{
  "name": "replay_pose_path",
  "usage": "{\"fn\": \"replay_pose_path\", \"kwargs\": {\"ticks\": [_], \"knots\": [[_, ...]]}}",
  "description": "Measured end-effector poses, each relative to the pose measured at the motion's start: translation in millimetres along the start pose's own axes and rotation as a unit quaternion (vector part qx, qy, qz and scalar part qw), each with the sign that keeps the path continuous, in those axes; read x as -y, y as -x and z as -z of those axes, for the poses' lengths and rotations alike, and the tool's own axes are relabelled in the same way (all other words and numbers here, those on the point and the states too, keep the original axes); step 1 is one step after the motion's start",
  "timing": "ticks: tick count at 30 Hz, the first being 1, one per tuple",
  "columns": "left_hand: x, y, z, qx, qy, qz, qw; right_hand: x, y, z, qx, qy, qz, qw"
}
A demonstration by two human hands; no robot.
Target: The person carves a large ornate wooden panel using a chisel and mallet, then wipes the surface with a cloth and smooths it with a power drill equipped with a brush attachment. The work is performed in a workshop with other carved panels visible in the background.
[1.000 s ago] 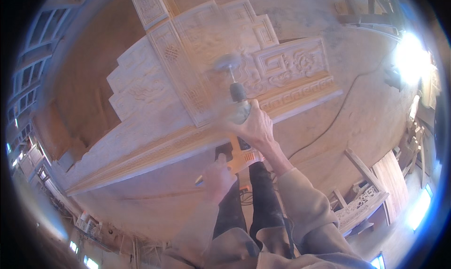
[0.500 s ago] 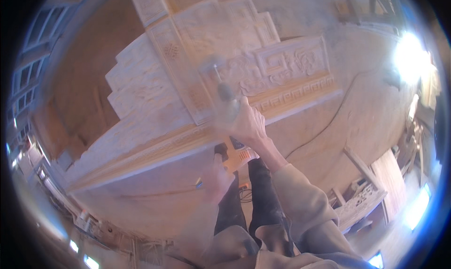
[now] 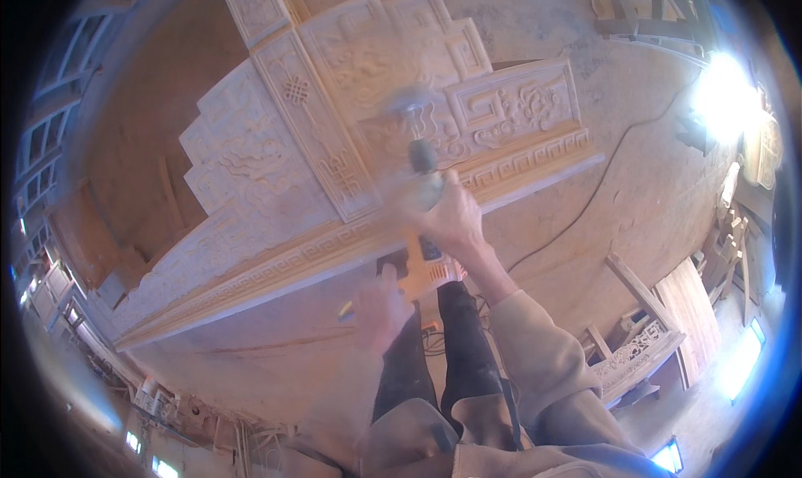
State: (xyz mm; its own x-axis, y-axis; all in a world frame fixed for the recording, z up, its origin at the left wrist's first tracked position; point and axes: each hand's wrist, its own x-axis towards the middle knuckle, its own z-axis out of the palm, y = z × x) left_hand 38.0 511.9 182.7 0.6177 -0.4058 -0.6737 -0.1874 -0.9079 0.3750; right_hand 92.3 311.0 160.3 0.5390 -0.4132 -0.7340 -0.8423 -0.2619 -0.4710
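Note:
In front of my legs I hold an orange power drill [image 3: 433, 271] with a dark chuck [image 3: 423, 155]. From the chuck a thin shaft runs to a blurred, spinning tip [image 3: 409, 102] over the carved wooden panel [image 3: 259, 165]. My right hand [image 3: 455, 219] is closed round the front of the drill, just behind the chuck. Closed at the drill's rear, my left hand [image 3: 380, 307] has its thumb up; its grip is partly hidden and softened by motion. Scrolls, a knot motif and a key-pattern border cover the pale panel. Dust hazes the air round the tip.
A dark cable [image 3: 614, 156] curves over the dusty floor at right. A carved wooden frame piece [image 3: 639, 357] and a flat board [image 3: 689, 315] lie at lower right. A bright lamp [image 3: 725, 102] shines at right. Wooden racks [image 3: 63, 77] stand at far left.
The chuck and tip have shifted a little to the right over the panel. My left hand has moved slightly left and up. Dust round the carving looks thinner, so its relief shows more sharply.

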Motion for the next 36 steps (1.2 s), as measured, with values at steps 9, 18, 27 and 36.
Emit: {"fn": "replay_pose_path", "kwargs": {"ticks": [9,18,27,36], "knots": [[-3,-3,3,0.023,-0.003,-0.001,1.000,-7,-2,8,-0.028,-0.016,-0.006,0.999],[-15,-5,13,-0.008,-0.034,-0.013,0.999,-15,-8,-2,-0.001,-0.021,-0.016,1.000],[-25,-12,23,-0.027,-0.057,-0.058,0.996,-14,-9,14,-0.019,-0.040,-0.035,0.998],[-32,-27,16,0.042,0.001,-0.103,0.994,-19,-9,39,-0.060,-0.023,-0.034,0.997]]}}
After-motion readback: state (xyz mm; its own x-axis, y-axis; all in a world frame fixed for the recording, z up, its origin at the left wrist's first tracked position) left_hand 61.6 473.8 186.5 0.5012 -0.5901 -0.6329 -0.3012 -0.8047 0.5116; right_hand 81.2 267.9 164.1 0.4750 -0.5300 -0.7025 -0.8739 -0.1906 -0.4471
